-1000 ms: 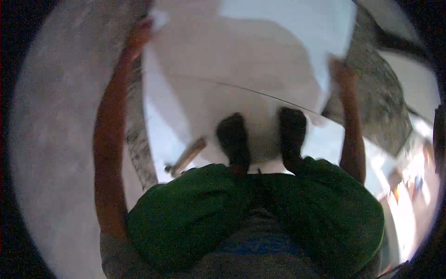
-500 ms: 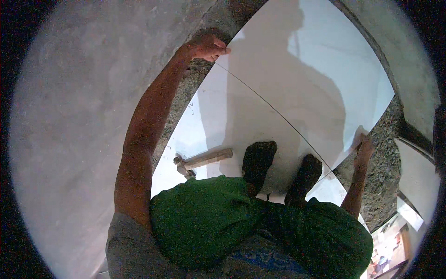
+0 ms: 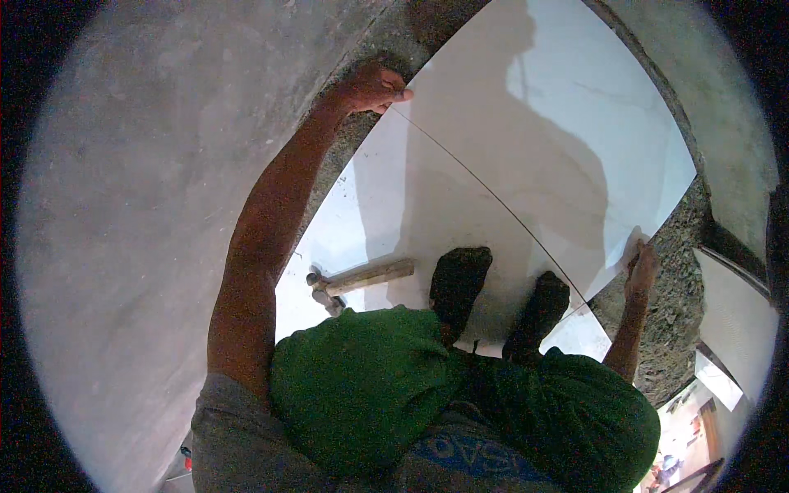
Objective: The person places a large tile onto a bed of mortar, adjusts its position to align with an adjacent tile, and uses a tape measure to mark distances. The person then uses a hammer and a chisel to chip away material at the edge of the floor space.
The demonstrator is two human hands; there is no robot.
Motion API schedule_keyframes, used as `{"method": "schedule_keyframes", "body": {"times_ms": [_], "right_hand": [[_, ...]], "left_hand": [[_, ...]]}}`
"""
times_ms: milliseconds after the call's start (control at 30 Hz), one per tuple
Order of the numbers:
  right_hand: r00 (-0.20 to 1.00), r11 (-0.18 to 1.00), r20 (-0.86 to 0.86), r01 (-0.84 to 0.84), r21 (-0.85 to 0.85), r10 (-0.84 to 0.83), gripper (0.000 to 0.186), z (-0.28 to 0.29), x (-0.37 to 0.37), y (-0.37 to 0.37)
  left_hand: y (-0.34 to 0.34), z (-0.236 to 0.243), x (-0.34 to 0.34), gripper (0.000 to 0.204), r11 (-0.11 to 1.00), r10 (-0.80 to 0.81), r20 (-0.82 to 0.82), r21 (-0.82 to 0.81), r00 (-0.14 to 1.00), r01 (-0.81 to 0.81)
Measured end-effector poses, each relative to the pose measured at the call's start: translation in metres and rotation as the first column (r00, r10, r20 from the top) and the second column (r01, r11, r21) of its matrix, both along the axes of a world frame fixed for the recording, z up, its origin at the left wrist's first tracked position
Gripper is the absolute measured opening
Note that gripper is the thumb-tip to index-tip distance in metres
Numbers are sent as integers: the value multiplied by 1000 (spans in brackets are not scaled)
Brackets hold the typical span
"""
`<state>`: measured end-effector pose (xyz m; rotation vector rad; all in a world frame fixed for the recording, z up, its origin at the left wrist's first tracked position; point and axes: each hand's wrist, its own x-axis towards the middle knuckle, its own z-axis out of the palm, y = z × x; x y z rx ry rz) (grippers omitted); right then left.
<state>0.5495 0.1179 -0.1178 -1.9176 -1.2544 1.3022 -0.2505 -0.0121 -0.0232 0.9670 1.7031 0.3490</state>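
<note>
A large white floor tile point(image 3: 567, 107) with faint grey veining lies ahead of me, my shadow falling across it. At its left edge, close to the seam, my left hand point(image 3: 378, 88) is closed, thumb over the edge and fingers curled beneath. My right hand point(image 3: 643, 267) grips the right edge, its fingertips partly hidden. A thin dark seam separates this tile from the nearer white tile point(image 3: 382, 197). On the nearer tile rests a hammer point(image 3: 366, 278) with a wooden handle, its metal head to the left, touched by neither hand.
My dark-covered feet point(image 3: 462, 283) stand on the nearer tile. A plain grey wall point(image 3: 164, 205) runs along the left. Rough, crumbly mortar point(image 3: 670, 320) lies exposed at the right, with a pale slab point(image 3: 735, 287) beyond it.
The view has shifted slightly. Both hands keep their hold at the tile's edges, and the hammer lies where it was.
</note>
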Motion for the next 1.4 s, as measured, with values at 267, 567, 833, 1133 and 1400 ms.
{"method": "schedule_keyframes", "body": {"times_ms": [267,567,833,1133,1400], "right_hand": [[874,900,266,-432,46,406,37,35,-21,-15],[875,885,173,-418,-204,453,35,80,-65,-65],[992,924,-34,-129,-360,125,27,138,-99,-101],[980,957,-61,-196,-212,187,31,115,-92,-118],[924,936,161,-331,-121,347,32,100,-85,-121]], "left_hand": [[-13,-23,-31,49,987,-154,243,88,958,136],[0,1,-33,65,992,63,149,-120,987,-46],[4,-37,-72,66,973,52,30,-225,998,-44],[3,-46,-100,61,953,197,218,-270,956,-135],[2,-62,-100,61,943,214,54,-270,975,-192]]}}
